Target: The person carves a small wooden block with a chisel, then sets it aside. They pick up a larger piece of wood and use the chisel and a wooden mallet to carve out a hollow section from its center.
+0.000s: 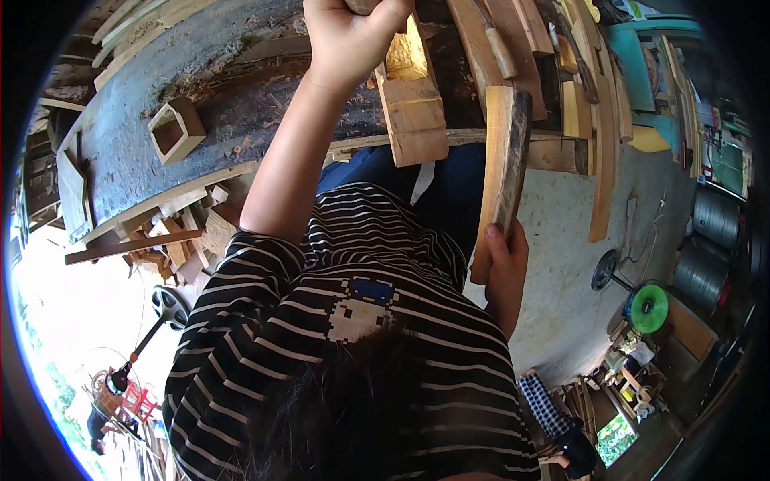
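My left hand is closed around a rounded brownish thing that the top edge cuts off. Below it lies a wooden block with a hollowed recess, its near end jutting past the bench edge. Low on the right, my right hand grips the lower end of a long piece of wood, pale on one side and dark and rough on the other. That piece points up toward the bench. A wooden-handled tool rests on boards beyond its upper end.
A small five-sided wooden frame sits on the dark workbench. Offcuts are piled below left. Boards and a dark-handled tool lie at right. A green spool stands farther off. Another person is at lower right.
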Action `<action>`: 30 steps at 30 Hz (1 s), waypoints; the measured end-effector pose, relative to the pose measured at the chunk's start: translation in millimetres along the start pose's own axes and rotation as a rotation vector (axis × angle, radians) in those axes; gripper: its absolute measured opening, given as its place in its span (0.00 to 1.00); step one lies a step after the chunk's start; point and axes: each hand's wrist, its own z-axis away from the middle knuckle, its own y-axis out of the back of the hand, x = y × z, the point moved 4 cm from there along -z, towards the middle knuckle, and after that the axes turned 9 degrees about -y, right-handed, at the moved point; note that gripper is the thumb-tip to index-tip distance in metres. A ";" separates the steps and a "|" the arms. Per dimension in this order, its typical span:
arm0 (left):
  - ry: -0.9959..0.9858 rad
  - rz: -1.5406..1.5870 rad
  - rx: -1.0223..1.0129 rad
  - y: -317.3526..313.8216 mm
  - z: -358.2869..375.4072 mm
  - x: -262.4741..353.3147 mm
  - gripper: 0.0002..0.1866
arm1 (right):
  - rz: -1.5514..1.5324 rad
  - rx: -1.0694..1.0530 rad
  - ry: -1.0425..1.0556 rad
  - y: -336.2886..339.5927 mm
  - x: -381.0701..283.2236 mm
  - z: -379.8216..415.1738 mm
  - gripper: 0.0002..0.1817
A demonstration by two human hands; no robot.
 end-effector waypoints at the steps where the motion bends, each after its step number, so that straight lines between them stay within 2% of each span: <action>1: -0.013 0.015 -0.006 0.6 -0.5 -2.6 0.14 | 0.002 -0.008 0.005 -0.4 0.1 0.0 0.26; 6: 0.008 0.049 -0.013 -1.7 -0.9 -1.4 0.13 | 0.040 0.021 -0.001 -0.8 0.3 1.4 0.27; 8: -0.149 -0.110 0.070 1.2 -3.6 -3.7 0.13 | 0.019 0.028 -0.021 0.7 3.2 0.6 0.27; 14: -0.101 -0.106 0.191 -2.0 -0.8 10.5 0.12 | 0.006 0.016 -0.020 3.8 4.6 -0.5 0.28; 17: -0.165 -0.082 0.194 1.0 0.3 5.9 0.13 | -0.006 0.017 -0.014 5.1 6.1 -2.0 0.28; 20: -0.096 -0.062 0.200 -2.9 3.7 8.9 0.13 | -0.004 0.028 -0.009 5.6 6.5 -2.0 0.28; 24: -0.137 -0.118 0.171 -3.4 3.7 9.9 0.14 | 0.025 0.045 0.005 8.2 11.6 -3.7 0.29; 27: -0.194 -0.134 0.133 -5.5 6.1 8.3 0.14 | 0.061 0.069 0.047 8.0 14.5 -5.6 0.29; 29: -0.319 -0.219 0.132 -13.2 7.5 13.4 0.14 | 0.059 0.073 0.068 7.6 12.7 -4.3 0.29; 30: -0.435 -0.381 0.079 -17.4 7.3 22.3 0.15 | 0.016 0.054 0.030 8.3 10.3 -1.8 0.29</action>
